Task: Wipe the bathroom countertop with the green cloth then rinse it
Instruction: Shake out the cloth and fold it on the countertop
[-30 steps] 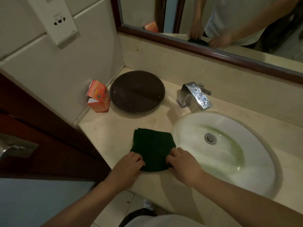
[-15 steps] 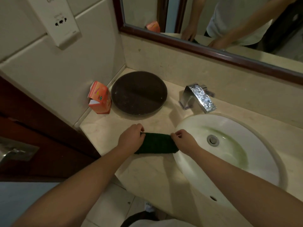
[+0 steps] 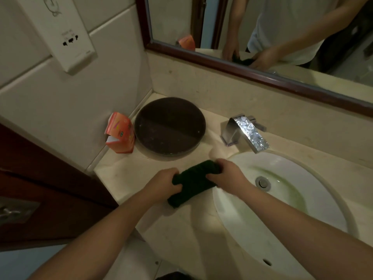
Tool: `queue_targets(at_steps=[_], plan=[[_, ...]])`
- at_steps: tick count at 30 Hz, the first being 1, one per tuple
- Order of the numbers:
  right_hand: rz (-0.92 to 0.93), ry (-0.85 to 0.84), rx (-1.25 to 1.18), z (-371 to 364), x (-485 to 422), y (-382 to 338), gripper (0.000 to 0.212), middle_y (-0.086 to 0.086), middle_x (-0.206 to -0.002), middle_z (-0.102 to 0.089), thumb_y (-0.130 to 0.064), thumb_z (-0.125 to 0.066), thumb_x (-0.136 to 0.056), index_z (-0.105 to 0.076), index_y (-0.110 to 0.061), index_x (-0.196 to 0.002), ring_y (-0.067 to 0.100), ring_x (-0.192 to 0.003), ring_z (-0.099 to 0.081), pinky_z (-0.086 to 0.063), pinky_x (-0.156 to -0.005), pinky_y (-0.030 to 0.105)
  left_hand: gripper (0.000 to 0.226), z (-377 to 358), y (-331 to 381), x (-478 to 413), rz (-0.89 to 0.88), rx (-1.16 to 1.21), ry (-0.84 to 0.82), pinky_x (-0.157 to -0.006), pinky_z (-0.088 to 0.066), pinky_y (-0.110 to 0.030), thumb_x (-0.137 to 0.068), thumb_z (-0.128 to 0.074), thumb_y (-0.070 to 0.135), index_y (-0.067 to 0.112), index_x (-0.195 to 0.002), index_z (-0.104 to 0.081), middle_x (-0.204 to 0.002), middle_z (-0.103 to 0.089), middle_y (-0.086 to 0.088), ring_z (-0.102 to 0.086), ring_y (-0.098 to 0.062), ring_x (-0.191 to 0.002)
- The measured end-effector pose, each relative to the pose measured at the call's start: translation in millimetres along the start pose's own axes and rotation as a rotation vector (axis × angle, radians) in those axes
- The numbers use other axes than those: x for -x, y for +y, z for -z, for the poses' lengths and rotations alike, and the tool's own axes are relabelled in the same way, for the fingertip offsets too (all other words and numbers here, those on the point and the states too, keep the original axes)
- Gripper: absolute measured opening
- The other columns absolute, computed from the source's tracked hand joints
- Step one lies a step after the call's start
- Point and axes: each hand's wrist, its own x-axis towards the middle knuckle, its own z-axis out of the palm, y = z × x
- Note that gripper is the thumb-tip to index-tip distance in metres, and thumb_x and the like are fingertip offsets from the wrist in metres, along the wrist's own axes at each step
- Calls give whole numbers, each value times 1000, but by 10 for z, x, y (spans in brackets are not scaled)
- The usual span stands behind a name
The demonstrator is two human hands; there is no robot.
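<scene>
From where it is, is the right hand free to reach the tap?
Probably yes, once it lets go: the right hand grips the green cloth, and only bare countertop lies between it and the tap.

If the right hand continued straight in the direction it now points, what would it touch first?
Probably the dark round tray: the right hand, gripping the green cloth, points away and left across the countertop toward its near rim. Height is hard to judge.
</scene>
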Motion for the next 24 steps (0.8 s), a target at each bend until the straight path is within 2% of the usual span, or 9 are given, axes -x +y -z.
queue_targets(at_steps=[4,6,10,13,15,17,19,22,24], plan=[[153,68,77,343,-294,-411,40,2,-107,-61,-29,-72,-84,-59,-15,-119,19,-96,-58,-52,-81,34,19,279,11,-114,118,422,150,-62,-45,-19,-85,-70,22,24,-96,-55,-93,-62,6,-61,-8,-85],[173,79,44,461,-526,-594,46,0,-109,-59,-29,-72,-84,-55,-16,-125,18,-97,-58,-51,-81,32,23,434,41,-234,120,533,250,-64,-46,-19,-84,-71,22,22,-99,-53,-96,-60,6,-60,-9,-88],[119,178,-34,516,-1082,-789,45,5,-106,-67,-27,-78,-79,-55,-18,-117,23,-93,-65,-55,-78,36,37,638,85,-579,133,592,410,-78,-54,-29,-82,-74,22,22,-109,-48,-106,-56,4,-57,-15,-96],[62,194,-47,488,-1371,-787,53,9,-112,-65,-26,-78,-79,-50,-15,-123,26,-97,-64,-55,-83,40,42,692,58,-818,147,588,394,-85,-56,-35,-83,-73,21,20,-117,-48,-115,-55,-1,-58,-20,-104],[31,170,43,455,-1466,-747,57,12,-120,-60,-24,-75,-82,-47,-13,-130,29,-106,-61,-52,-92,42,51,663,48,-887,173,454,336,-87,-51,-30,-85,-70,24,16,-129,-45,-125,-51,-4,-54,-19,-110],[75,179,224,383,-1502,-703,57,15,-127,-54,-23,-71,-83,-46,-12,-133,33,-113,-56,-48,-95,40,53,598,51,-865,181,110,416,-96,-43,-34,-88,-65,28,16,-135,-43,-133,-45,-7,-45,-24,-119],[178,188,365,264,-1483,-658,54,15,-129,-51,-23,-65,-84,-48,-15,-135,34,-118,-52,-45,-97,37,50,498,62,-806,54,-174,486,-102,-39,-37,-90,-58,32,20,-137,-44,-137,-46,-4,-40,-24,-124],[288,22,614,83,-1394,-569,50,14,-143,-42,-28,-55,-89,-48,-20,-138,34,-133,-39,-41,-106,41,46,374,95,-759,-116,-349,295,-104,-39,-39,-95,-48,36,23,-139,-47,-142,-47,0,-40,-22,-129],[278,-92,737,30,-1325,-506,52,11,-159,-20,-32,-49,-93,-42,-24,-144,35,-146,-15,-32,-113,48,45,354,110,-762,-112,-466,196,-106,-37,-41,-97,-44,36,23,-141,-46,-147,-42,0,-37,-23,-134]])
